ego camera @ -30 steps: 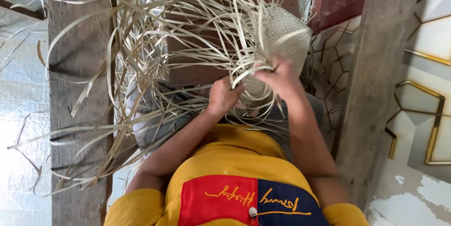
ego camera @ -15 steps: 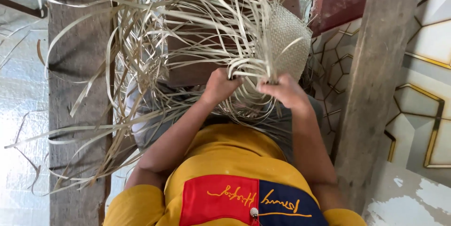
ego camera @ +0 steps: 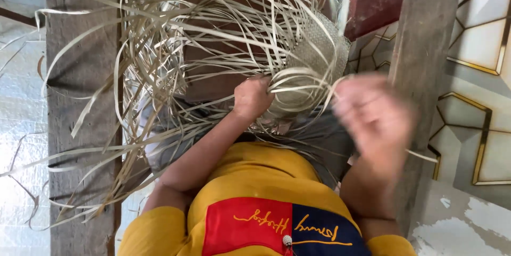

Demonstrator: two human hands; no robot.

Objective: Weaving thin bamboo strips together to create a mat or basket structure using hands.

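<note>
Loosely, left hand [ego camera: 252, 98] fingers clamped the woven piece [ego camera: 314, 69]; right hand [ego camera: 375, 117] blurred, grip unreadable; loose strips [ego camera: 159, 69] might snag, unravel.

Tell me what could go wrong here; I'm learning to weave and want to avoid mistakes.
The left hand alone grips the woven piece while the right hand, blurred, is off to the side, so the weave might slip or loosen. The many loose strips splay and cross over each other and could tangle, kink or snap if pulled.

head camera looks steeply down, close over lap.
</note>
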